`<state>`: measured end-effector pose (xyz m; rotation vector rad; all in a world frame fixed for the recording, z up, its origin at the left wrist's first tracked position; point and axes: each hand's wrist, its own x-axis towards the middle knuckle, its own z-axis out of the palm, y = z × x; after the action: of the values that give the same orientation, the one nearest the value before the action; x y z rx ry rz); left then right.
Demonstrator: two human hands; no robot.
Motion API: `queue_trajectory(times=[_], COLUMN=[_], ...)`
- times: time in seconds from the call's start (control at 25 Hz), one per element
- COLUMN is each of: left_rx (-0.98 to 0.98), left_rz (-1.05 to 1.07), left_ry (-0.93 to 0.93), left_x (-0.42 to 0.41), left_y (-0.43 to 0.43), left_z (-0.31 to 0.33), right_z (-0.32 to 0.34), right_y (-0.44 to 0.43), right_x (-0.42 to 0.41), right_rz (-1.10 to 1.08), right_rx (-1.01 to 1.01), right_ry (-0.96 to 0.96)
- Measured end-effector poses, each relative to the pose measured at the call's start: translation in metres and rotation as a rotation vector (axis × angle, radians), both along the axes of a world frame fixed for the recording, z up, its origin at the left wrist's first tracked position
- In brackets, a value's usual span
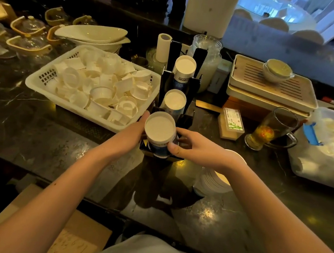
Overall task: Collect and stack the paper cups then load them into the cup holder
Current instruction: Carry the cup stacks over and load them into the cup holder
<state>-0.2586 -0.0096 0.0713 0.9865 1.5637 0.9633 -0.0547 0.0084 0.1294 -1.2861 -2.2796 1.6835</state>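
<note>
Paper cups [160,130], smooth white cylinders, gripped by both hands in black holder [167,84].

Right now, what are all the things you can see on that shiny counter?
nearest cup stack: one, white and blue, at the holder's front slot
other cup stacks: two, white and blue, behind it in the holder
cup holder: one, black, mid counter
basket: one, white, left of holder
small cups: many, white, heaped in basket
glass mug: one, clear, amber drink, right of holder
tea tray: one, beige, back right
plates: one stack, white, under right wrist
counter: dark marble
left hand: grips nearest cup stack
right hand: grips nearest cup stack
</note>
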Motion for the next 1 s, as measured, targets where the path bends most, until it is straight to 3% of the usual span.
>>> queue_trajectory(times=[0.08, 0.16, 0.28, 0.44, 0.52, 1.0], left_rx=[0.072, 0.212, 0.39, 0.629, 0.662, 0.749], left_rz=[-0.083, -0.103, -0.135, -0.246, -0.246, -0.21], left_ry=[0.141, 0.08, 0.082, 0.448, 0.522, 0.589], left_x=[0.001, 0.003, -0.003, 0.005, 0.008, 0.013], left_y=[-0.013, -0.039, -0.058, -0.065, -0.057, -0.049], left_z=[0.011, 0.022, 0.021, 0.019, 0.013, 0.015], right_z=[-0.006, -0.007, -0.001, -0.001, -0.009, -0.012], right_y=[-0.001, -0.005, -0.013, -0.02, -0.018, -0.018], right_x=[0.001, 0.003, 0.005, 0.0, -0.004, 0.003], right_rz=[0.0, -0.043, -0.1, 0.001, 0.053, 0.012], right_rx=[0.03, 0.079, 0.321, 0.732, 0.842, 0.844], right_ry=[0.038, 0.048, 0.067, 0.002, -0.084, -0.008])
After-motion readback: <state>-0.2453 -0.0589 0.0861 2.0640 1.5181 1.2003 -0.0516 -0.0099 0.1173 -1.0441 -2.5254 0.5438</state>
